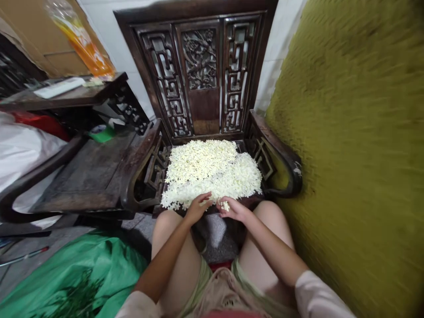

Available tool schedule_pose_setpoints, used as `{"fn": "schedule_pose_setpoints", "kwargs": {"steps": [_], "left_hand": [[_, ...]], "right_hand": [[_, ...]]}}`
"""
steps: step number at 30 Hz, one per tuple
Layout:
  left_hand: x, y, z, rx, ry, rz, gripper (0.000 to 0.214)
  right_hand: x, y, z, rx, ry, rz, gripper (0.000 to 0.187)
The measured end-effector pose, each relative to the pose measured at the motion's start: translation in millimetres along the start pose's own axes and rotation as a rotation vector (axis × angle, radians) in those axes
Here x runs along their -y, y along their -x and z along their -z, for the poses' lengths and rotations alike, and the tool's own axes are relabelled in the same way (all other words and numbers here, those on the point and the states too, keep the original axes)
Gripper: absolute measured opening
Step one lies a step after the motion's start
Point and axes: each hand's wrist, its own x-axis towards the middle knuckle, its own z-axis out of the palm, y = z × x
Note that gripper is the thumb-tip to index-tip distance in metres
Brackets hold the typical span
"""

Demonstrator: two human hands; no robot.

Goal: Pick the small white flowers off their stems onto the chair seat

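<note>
Bare knees [168, 227] are spread before the carved chair [204, 110]. Between them the right hand [234, 209] is loosely curled, a few white blossoms [225, 206] pinched in its fingertips. The left hand [198, 206] is laid half open on the blossom heap [212, 170] covering the seat. Little seems done: nearly the whole heap is left unhandled.

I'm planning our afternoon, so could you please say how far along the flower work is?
Done: no finished pile shows. In hand: the right hand holds a few small creamy-white blossoms; the left hand touches the heap at its near edge. Left: that heap on the carved dark wooden chair.
</note>
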Motion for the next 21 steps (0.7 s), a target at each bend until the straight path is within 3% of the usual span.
{"fn": "schedule_pose_setpoints", "kwargs": {"steps": [2, 4, 7, 9, 11, 15, 18, 21], "left_hand": [[-10, 8, -19.8, 0.061, -0.066, -0.086, 0.032], [-17, 10, -26.8, 0.071, -0.107, -0.132, 0.024], [-20, 9, -26.3, 0.057, -0.077, -0.123, 0.02], [-17, 12, -26.5, 0.02, 0.033, -0.037, 0.023], [-11, 14, -27.7, -0.047, 0.187, 0.061, 0.027], [3, 11, -19.7, -0.293, 0.443, 0.165, 0.035], [10, -1, 0.6, -0.446, 0.536, 0.258, 0.038], [11, -19, 23.7, -0.573, 0.569, 0.253, 0.035]], "right_hand": [[-8, 0, -3, 0.066, 0.007, -0.02, 0.007], [-11, 2, -4, 0.113, -0.007, -0.003, 0.008], [-12, 10, -3, 0.163, -0.002, 0.005, 0.014], [-11, 16, -1, 0.165, 0.005, 0.013, 0.017], [-10, 20, 0, 0.118, 0.002, 0.009, 0.019], [-7, 27, 7, -0.125, -0.048, 0.035, 0.019], [-4, 39, 15, -0.224, -0.059, 0.082, 0.019], [-3, 52, 24, -0.279, -0.029, 0.146, 0.023]]}}
